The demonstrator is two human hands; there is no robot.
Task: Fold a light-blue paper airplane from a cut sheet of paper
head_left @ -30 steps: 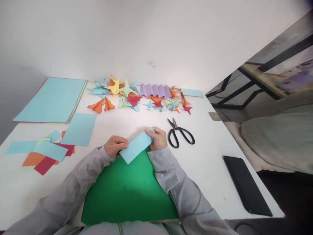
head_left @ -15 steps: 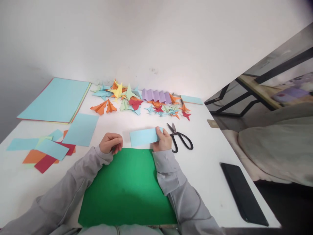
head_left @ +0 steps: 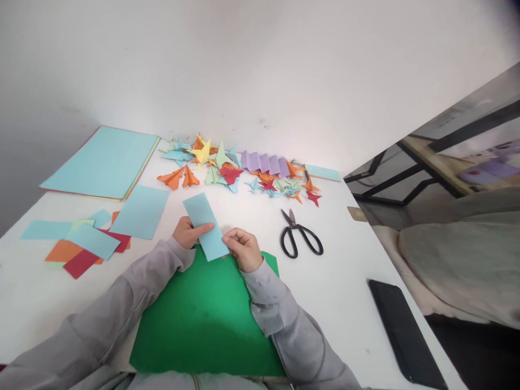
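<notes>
A light blue strip of paper is held tilted between both hands, above the far edge of a green mat. My left hand grips its left side, the thumb lying across the front. On the lower right edge, my right hand pinches the paper between thumb and fingers. Black-handled scissors lie on the table to the right of my right hand, blades slightly apart.
Folded paper figures and a pleated purple paper line the wall. Coloured paper pieces, a blue sheet and a large paper stack lie left. A black phone-like slab rests by the right edge.
My right hand has brought the blue paper left and turned it more upright. My left hand, earlier curled without the paper, now grips it too. The view has shifted slightly.
</notes>
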